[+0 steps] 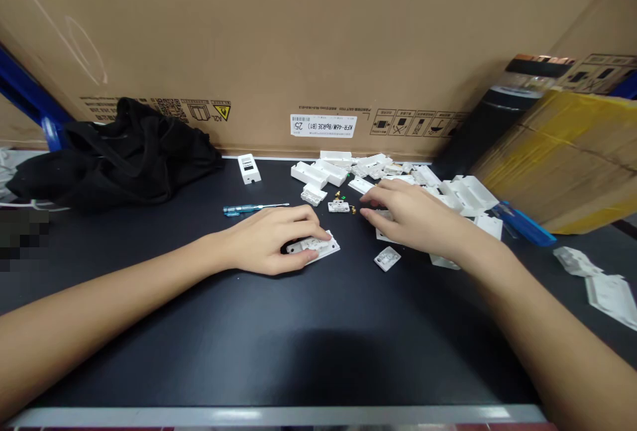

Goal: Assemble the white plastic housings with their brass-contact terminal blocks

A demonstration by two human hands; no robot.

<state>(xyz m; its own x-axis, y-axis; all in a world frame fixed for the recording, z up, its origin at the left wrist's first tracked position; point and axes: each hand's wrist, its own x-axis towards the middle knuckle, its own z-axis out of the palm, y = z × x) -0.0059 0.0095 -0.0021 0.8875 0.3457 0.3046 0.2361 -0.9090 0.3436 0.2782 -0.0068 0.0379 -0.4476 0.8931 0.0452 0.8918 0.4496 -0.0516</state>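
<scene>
My left hand [279,237] rests near the middle of the black table [279,351], thumb and fingers closed on a white plate [327,249] that lies on the surface, its left end hidden under my palm. My right hand [408,213] is right of centre, its thumb and forefinger spread with a gap between them — I cannot tell whether it touches the white parts beneath. Just left of those fingertips lies a small white block [339,207] with a brass piece [353,209] beside it, while a small white square [387,258] sits closer to the near edge. White housings [468,193] are heaped toward the far right corner, near a yellow-taped box [572,159]. Toward the far edge, left of centre, lie a blue screwdriver [243,209] and a white cover [249,169] — a black cloth bag [119,159] fills the far left corner
</scene>
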